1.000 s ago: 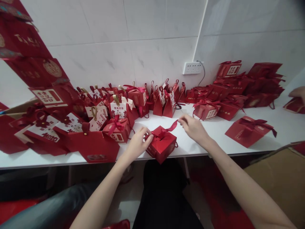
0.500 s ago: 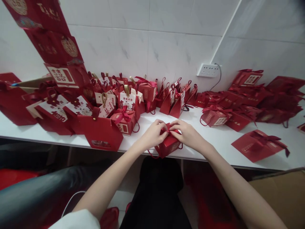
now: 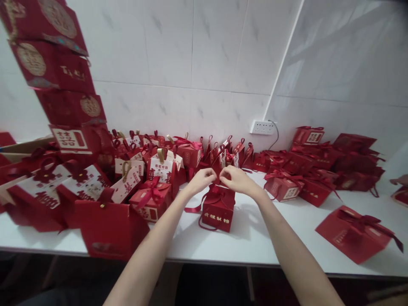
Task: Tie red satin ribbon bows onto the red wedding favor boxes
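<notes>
A small red gift box (image 3: 218,212) with gold lettering stands on the white table in front of me, a red cord loop lying at its lower left. Just above its lid, my left hand (image 3: 202,179) and my right hand (image 3: 237,180) face each other, fingers pinched close together on the red ribbon. Most of that ribbon hides behind my fingers. One loose ribbon tail (image 3: 193,210) trails left of the box. Left of my left forearm is a finished-looking box with a bow (image 3: 152,197).
Red gift bags (image 3: 111,227) crowd the table's left half, beside a tall stack of red boxes (image 3: 72,104). Bow-tied boxes (image 3: 314,163) are piled at the back right, and a single one (image 3: 355,233) lies nearer. A socket strip (image 3: 263,127) hangs on the tiled wall.
The view has tilted up. My hands have risen slightly from the box's lid, and the box now shows its lettered side, farther from the table's front edge.
</notes>
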Demonstrator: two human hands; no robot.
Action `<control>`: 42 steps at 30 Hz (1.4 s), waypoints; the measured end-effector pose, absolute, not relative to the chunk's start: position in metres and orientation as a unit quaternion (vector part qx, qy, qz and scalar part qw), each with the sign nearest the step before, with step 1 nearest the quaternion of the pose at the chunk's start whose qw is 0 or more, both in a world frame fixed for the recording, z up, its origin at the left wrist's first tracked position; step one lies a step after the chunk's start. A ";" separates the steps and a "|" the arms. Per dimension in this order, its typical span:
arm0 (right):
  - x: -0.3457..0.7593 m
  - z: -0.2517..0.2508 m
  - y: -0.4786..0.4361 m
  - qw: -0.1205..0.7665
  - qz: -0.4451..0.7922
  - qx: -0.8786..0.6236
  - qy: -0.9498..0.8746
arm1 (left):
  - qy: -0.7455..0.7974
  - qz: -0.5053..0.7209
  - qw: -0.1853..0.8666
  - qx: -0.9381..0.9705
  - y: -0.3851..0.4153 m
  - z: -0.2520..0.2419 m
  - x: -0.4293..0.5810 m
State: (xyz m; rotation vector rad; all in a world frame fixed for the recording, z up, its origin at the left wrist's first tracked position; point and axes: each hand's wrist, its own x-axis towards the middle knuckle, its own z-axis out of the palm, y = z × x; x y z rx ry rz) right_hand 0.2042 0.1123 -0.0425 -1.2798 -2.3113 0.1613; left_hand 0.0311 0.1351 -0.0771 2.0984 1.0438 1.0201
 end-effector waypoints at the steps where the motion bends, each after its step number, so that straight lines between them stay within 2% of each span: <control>1: 0.208 -0.040 0.109 0.232 0.079 -0.467 -0.850 | 0.377 0.386 0.302 0.786 0.138 -0.081 0.033; 5: 0.216 -0.038 0.101 0.125 0.190 -0.431 -0.873 | 0.334 0.372 0.351 0.791 0.132 -0.097 0.039; 7: 0.215 -0.042 0.102 0.107 0.197 -0.424 -0.877 | 0.327 0.361 0.363 0.794 0.125 -0.103 0.040; 11: 0.214 -0.054 0.109 0.128 0.167 -0.378 -0.902 | 0.328 0.349 0.356 0.802 0.120 -0.104 0.036; 16: 0.217 -0.077 0.114 0.251 0.139 -0.374 -0.882 | 0.297 0.360 0.303 0.831 0.123 -0.099 0.031; 19: 0.216 -0.083 0.114 0.280 0.141 -0.382 -0.869 | 0.316 0.363 0.310 0.820 0.123 -0.096 0.031; 25: 0.219 -0.076 0.109 0.263 0.198 -0.388 -0.861 | 0.337 0.363 0.317 0.809 0.118 -0.098 0.034; 31: 0.220 -0.083 0.113 0.284 0.148 -0.357 -0.877 | 0.286 0.356 0.321 0.830 0.121 -0.100 0.032; 35: 0.219 -0.089 0.117 0.307 0.156 -0.349 -0.871 | 0.289 0.352 0.317 0.832 0.123 -0.099 0.030; 42: 0.218 -0.088 0.117 0.280 0.176 -0.355 -0.874 | 0.301 0.335 0.309 0.838 0.121 -0.095 0.030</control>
